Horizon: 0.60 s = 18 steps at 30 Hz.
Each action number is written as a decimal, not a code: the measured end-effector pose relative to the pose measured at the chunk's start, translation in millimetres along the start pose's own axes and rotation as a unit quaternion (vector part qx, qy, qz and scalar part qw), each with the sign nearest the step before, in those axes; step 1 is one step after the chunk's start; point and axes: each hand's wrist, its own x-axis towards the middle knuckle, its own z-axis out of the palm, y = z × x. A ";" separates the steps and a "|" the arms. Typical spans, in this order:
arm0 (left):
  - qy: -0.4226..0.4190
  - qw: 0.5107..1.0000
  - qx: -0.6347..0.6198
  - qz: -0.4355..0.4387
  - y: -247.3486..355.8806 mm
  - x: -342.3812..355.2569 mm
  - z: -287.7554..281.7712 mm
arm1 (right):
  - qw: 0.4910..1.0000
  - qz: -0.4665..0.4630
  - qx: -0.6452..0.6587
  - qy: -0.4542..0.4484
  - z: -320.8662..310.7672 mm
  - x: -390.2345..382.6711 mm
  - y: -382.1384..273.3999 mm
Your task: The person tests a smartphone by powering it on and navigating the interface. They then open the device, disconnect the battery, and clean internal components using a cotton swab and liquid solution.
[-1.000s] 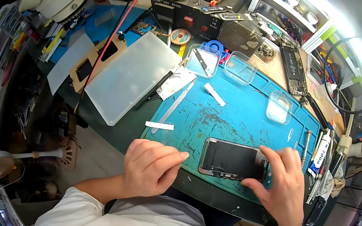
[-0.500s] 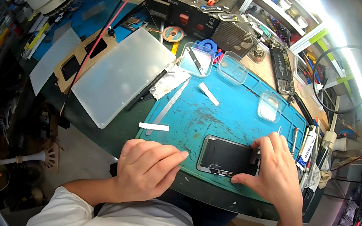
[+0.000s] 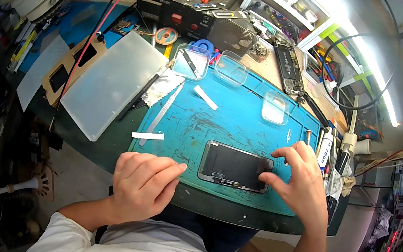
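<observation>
A dark phone screen assembly [image 3: 229, 165] lies flat on the blue work mat [image 3: 181, 123], its inner side with small connectors and flex parts facing up. My right hand [image 3: 297, 179] is at its right end, thumb tip over or on the edge. Its index finger is bent and held apart from the thumb, with nothing clearly between them. Nearer to me, my left hand [image 3: 146, 180] hovers over the mat's front edge. Its fingers are curled and pinched against the thumb; whatever they hold, if anything, is hidden. A white strip [image 3: 148, 136] lies just beyond it, across a metal scalpel-like tool [image 3: 162, 112].
Small clear trays [image 3: 231, 69] line the mat's far side. To the left lie a frosted plastic sheet [image 3: 113, 87], black tweezers [image 3: 139, 97] and a crumpled cloth [image 3: 164, 88]. An opened phone [image 3: 288, 66] rests at the back right. A glue tube [image 3: 324, 148] stands among tools at right.
My right hand has lifted off the screen's right end a little, uncovering that corner. The whole view has shifted, while my left hand keeps its pinched shape.
</observation>
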 end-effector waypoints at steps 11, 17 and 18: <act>0.037 0.996 0.033 0.067 -0.4 -3.5 8.0 | 0.996 0.002 -0.011 -0.084 -2.2 9.5 -9.3; 0.050 0.996 0.029 0.065 -1.6 -4.2 7.7 | 0.996 -0.023 -0.004 -0.090 0.6 10.5 -8.6; 0.049 0.996 0.030 0.065 -1.3 -4.6 8.2 | 0.995 -0.024 -0.007 -0.094 0.5 10.2 -10.5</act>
